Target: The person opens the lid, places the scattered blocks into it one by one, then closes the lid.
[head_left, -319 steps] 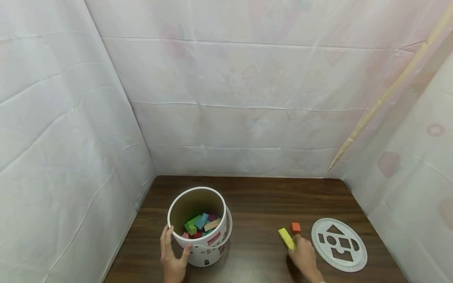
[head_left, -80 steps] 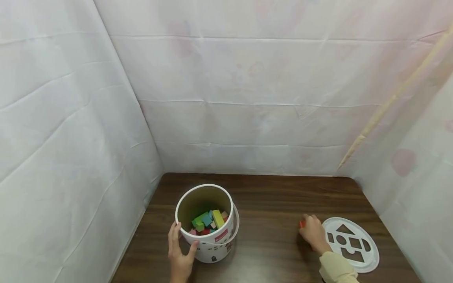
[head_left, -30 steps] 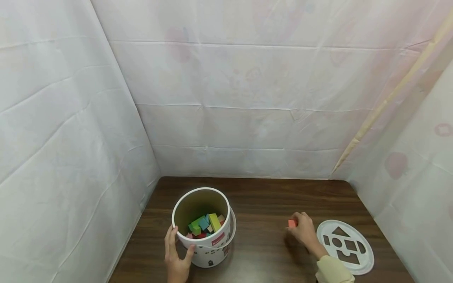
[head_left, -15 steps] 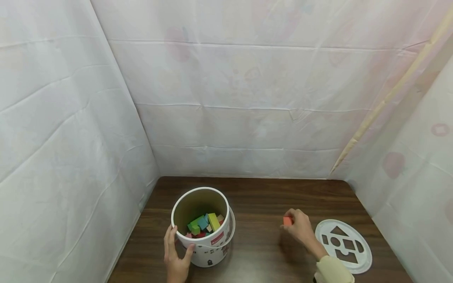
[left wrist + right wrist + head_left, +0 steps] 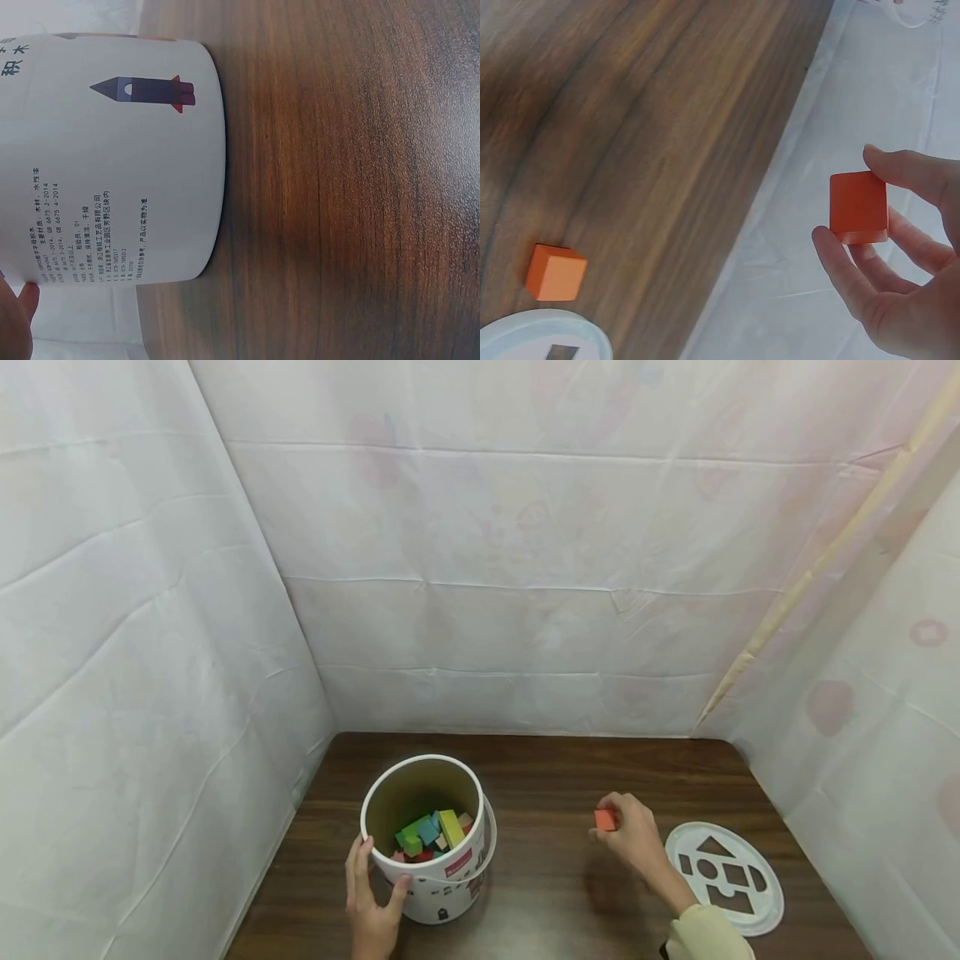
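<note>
My left hand (image 5: 372, 902) holds the near left side of a white printed bucket (image 5: 442, 902), fingers along its wall and thumb on its front. Several coloured wooden blocks lie inside, among them a long yellow block (image 5: 452, 829) and a green block (image 5: 412, 845). A rocket picture and small print show on the bucket (image 5: 112, 165) in the left wrist view. Raised over the table, my right hand (image 5: 633, 833) pinches an orange-red block (image 5: 858, 202) between thumb and fingertips.
A second orange block (image 5: 556, 273) sits on the table beside the lid. That round white lid (image 5: 767, 906), with shaped cut-outs, lies at the right. The brown wooden table (image 5: 540, 777) is bordered by white cloth walls (image 5: 487, 635).
Earlier, my right hand held the yellow block at the table; that block now lies in the bucket. Since then the hand has picked up the orange-red block, raised it and moved slightly left.
</note>
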`<state>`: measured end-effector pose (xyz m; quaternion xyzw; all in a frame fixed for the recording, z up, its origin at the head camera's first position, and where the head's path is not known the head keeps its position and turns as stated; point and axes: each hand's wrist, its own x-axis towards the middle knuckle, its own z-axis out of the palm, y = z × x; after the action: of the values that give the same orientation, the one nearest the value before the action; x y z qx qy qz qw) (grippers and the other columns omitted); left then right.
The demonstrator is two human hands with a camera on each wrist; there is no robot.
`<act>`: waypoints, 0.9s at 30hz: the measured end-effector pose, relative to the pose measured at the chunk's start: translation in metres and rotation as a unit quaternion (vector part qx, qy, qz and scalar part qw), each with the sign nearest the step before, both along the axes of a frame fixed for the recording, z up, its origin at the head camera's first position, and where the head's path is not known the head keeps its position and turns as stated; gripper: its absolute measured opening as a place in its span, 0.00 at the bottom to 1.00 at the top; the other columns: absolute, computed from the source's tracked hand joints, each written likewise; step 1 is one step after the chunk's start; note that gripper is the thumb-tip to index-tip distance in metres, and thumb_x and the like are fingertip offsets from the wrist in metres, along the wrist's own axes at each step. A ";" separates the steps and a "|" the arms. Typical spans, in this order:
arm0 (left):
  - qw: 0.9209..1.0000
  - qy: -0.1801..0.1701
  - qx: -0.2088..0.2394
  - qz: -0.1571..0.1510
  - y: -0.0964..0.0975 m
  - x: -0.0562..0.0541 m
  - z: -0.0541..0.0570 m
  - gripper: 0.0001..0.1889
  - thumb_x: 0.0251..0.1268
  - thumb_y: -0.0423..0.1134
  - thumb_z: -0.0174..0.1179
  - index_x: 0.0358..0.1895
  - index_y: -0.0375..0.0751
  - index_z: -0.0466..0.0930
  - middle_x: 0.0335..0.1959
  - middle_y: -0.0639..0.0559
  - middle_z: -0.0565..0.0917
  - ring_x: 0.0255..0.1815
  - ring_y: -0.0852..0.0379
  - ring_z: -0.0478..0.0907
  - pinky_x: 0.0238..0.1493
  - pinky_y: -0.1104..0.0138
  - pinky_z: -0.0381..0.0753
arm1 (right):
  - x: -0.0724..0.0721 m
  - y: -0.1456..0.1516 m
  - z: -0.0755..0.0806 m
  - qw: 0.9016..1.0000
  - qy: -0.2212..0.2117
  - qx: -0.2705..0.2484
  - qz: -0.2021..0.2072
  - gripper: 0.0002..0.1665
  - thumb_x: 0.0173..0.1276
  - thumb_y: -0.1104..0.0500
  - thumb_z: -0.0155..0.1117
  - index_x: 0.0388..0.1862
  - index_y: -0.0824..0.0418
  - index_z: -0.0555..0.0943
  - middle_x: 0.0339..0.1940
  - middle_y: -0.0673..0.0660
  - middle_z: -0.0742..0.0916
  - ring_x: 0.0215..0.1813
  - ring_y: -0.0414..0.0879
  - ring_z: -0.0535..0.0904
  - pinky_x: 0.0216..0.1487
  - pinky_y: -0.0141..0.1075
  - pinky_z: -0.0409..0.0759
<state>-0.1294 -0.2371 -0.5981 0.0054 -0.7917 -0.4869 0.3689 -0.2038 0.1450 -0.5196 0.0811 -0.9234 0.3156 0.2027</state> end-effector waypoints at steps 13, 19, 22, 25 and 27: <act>1.000 -0.006 -0.002 0.003 0.000 0.001 0.001 0.43 0.46 0.30 0.72 0.70 0.41 0.62 0.70 0.47 0.61 0.66 0.59 0.60 0.57 0.80 0.63 | 0.009 -0.023 0.038 0.999 0.012 0.004 0.030 0.24 0.35 0.65 0.82 0.34 0.59 0.81 0.31 0.55 0.81 0.31 0.47 0.74 0.30 0.38 0.73; 1.000 0.000 0.001 0.000 0.000 0.000 -0.001 0.43 0.46 0.30 0.72 0.70 0.41 0.62 0.70 0.49 0.61 0.66 0.60 0.60 0.57 0.80 0.63 | 0.010 -0.032 0.050 0.999 0.010 0.000 0.043 0.24 0.36 0.66 0.82 0.35 0.59 0.81 0.32 0.54 0.81 0.31 0.46 0.75 0.30 0.38 0.75; 1.000 0.006 0.001 -0.001 0.000 0.000 -0.003 0.44 0.45 0.30 0.72 0.70 0.41 0.62 0.70 0.48 0.61 0.66 0.60 0.60 0.57 0.80 0.64 | 0.011 -0.035 0.055 0.999 0.011 0.000 0.048 0.24 0.36 0.66 0.82 0.35 0.59 0.81 0.33 0.54 0.81 0.31 0.45 0.75 0.30 0.38 0.75; 1.000 0.013 -0.001 0.000 0.000 -0.001 -0.003 0.44 0.45 0.29 0.72 0.69 0.40 0.62 0.70 0.47 0.62 0.66 0.58 0.61 0.57 0.79 0.65 | 0.012 -0.040 0.062 0.998 0.013 0.000 0.056 0.24 0.36 0.66 0.82 0.35 0.59 0.81 0.33 0.53 0.81 0.32 0.45 0.74 0.30 0.38 0.75; 1.000 0.013 -0.002 0.001 0.000 -0.001 -0.002 0.44 0.45 0.30 0.72 0.69 0.40 0.62 0.70 0.47 0.62 0.66 0.58 0.61 0.58 0.78 0.65 | 0.014 -0.043 0.067 0.998 0.015 -0.003 0.063 0.24 0.36 0.66 0.82 0.35 0.59 0.81 0.32 0.53 0.81 0.32 0.44 0.74 0.30 0.37 0.75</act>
<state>-0.1303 -0.2371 -0.6005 -0.0006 -0.7878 -0.4852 0.3794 -0.1900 0.1023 -0.4530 0.1434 -0.9124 0.3288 0.1968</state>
